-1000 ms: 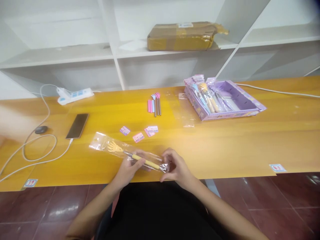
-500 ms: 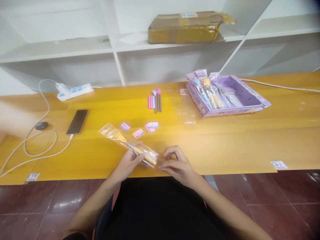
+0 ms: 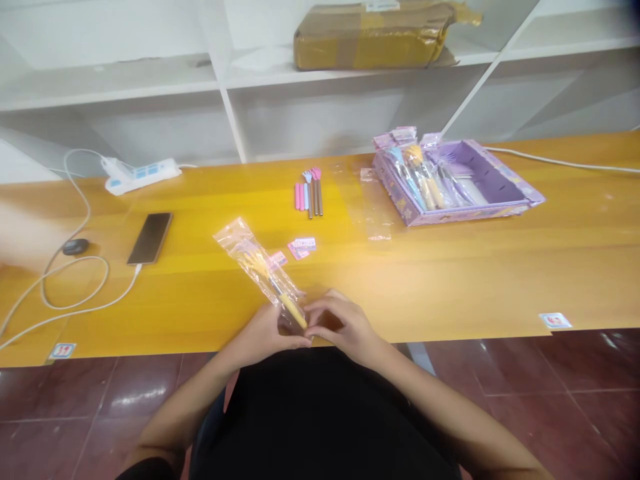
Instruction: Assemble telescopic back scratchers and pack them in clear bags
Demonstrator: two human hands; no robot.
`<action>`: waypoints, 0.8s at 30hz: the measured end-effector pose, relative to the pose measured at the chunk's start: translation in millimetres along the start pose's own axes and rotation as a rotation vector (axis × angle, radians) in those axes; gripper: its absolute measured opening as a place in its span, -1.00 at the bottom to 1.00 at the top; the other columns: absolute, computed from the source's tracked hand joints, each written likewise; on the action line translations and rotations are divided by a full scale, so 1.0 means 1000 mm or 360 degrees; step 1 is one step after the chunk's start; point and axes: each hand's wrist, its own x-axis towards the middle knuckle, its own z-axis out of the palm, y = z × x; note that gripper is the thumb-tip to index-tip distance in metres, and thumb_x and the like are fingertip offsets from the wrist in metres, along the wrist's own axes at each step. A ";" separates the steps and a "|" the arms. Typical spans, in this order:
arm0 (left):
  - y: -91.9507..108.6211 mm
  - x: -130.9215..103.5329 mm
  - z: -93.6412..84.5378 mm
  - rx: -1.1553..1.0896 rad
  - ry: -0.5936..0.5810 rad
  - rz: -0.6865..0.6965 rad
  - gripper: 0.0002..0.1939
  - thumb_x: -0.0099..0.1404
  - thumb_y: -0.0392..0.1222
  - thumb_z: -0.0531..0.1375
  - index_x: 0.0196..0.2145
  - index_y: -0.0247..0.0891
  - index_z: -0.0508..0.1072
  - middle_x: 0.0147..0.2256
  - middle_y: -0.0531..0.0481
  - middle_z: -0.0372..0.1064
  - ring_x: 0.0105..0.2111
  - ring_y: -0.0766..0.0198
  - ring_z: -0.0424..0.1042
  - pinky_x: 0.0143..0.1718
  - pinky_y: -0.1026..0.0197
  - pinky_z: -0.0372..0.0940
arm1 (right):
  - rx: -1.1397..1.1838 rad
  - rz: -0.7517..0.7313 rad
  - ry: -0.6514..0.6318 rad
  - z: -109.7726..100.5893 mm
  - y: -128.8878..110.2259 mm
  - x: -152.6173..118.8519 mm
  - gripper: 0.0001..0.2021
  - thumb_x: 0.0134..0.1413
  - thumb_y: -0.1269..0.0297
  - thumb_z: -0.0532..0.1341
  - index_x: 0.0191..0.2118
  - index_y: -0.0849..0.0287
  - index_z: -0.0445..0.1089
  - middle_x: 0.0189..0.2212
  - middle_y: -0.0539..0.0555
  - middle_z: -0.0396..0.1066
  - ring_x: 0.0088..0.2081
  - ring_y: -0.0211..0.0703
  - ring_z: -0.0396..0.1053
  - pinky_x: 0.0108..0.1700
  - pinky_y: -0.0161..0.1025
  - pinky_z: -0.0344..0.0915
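A yellow back scratcher (image 3: pixel 291 309) with a hand-shaped head lies inside a clear plastic bag (image 3: pixel 235 236), slanting up and to the left over the table's front part. Around the bag's lower end, near the handle tip, my left hand (image 3: pixel 263 337) is closed. From the other side, the fingertips of my right hand (image 3: pixel 345 325) pinch that same end, close to the left fingertips. Small printed cards (image 3: pixel 303 248) lie beyond the bag, and another pink card (image 3: pixel 278 259) is partly covered by it.
Farther back lie unbagged back scratchers (image 3: pixel 316 193) and loose coloured handles (image 3: pixel 300 197). A purple box (image 3: pixel 480 212) with bagged scratchers stands right of flat clear bags (image 3: pixel 377 213). Leftward are a phone (image 3: pixel 150 239), a cable (image 3: pixel 90 308) and a power strip (image 3: pixel 145 176).
The bag has swung steeper, its lower end nearer my body, and now covers some cards. My right hand has moved left onto its end; my left hand has slid down toward that end.
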 end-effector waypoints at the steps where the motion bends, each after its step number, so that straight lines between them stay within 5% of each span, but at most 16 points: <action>1: 0.001 0.000 0.001 -0.0003 -0.0009 0.0003 -0.35 0.18 0.00 0.54 0.15 -0.22 0.49 -0.08 -0.10 0.61 -0.09 0.07 0.61 0.02 0.00 0.49 | -0.0007 0.0004 0.0002 0.001 0.001 0.000 -0.61 0.24 0.31 0.49 0.13 -0.02 0.47 -0.28 -0.02 0.63 -0.21 -0.07 0.46 -0.08 -0.09 0.40; 8: 0.005 -0.001 0.000 0.0065 -0.0070 0.0070 -0.56 0.31 -0.02 0.46 0.03 -0.24 0.50 -0.06 -0.12 0.59 -0.08 0.08 0.60 -0.02 0.05 0.49 | -0.0002 0.0324 0.0118 0.000 0.005 -0.003 -0.60 0.23 0.08 0.49 0.08 0.03 0.44 -0.26 0.01 0.44 -0.27 -0.15 0.42 -0.20 -0.19 0.39; 12: 0.002 -0.002 -0.002 0.0021 -0.0064 0.0072 -0.53 0.34 0.02 0.44 0.08 -0.22 0.48 0.01 -0.15 0.58 0.00 0.04 0.59 0.05 0.03 0.47 | 0.0245 0.0569 -0.0136 -0.003 0.005 -0.003 -0.66 0.31 0.04 0.43 0.03 0.06 0.40 -0.35 -0.06 0.41 -0.35 -0.22 0.38 -0.27 -0.26 0.34; 18: 0.004 -0.001 -0.005 0.0257 -0.0101 0.0109 -0.69 0.48 0.08 0.28 0.01 -0.18 0.54 -0.09 -0.05 0.61 -0.11 0.13 0.59 -0.03 0.12 0.44 | 0.0177 0.0632 -0.0203 -0.003 0.003 -0.004 -0.71 0.37 0.04 0.37 -0.28 0.11 0.40 -0.42 -0.06 0.37 -0.41 -0.26 0.27 -0.33 -0.29 0.22; 24: 0.003 -0.002 -0.007 0.0457 -0.0052 0.0085 -0.62 0.45 0.12 0.29 0.03 -0.20 0.53 -0.21 -0.03 0.60 -0.26 0.17 0.55 -0.19 0.18 0.41 | 0.0159 0.0628 -0.0179 -0.005 0.001 -0.003 -0.72 0.39 0.07 0.35 -0.31 0.11 0.43 -0.46 -0.06 0.38 -0.42 -0.25 0.28 -0.33 -0.30 0.22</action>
